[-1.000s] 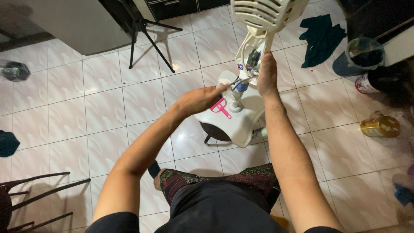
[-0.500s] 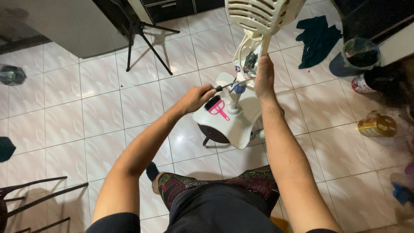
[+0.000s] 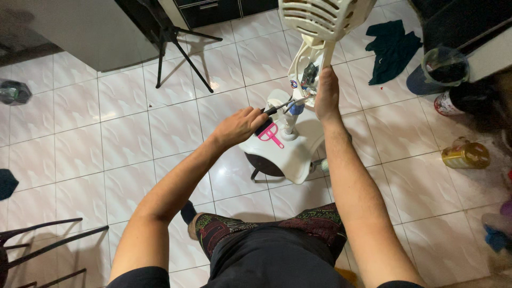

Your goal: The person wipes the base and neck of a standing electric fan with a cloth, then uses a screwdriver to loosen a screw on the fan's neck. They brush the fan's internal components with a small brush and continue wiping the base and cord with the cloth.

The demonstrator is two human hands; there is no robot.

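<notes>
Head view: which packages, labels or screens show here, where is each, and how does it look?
Gold tin: on the floor at right, round, gold with a dark band.
Red-and-white can: right, above the tin, half in shadow.
Sticker: small, round, on the fan's white neck.
No screens.

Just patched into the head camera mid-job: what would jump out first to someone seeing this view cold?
At top centre, the white pedestal fan stands on the tiled floor, its neck housing open with wiring showing. The right hand grips that neck, while the left hand points a screwdriver at it. A pink tool lies on the fan's round base, and a dark green cloth lies on the tiles at upper right.
</notes>
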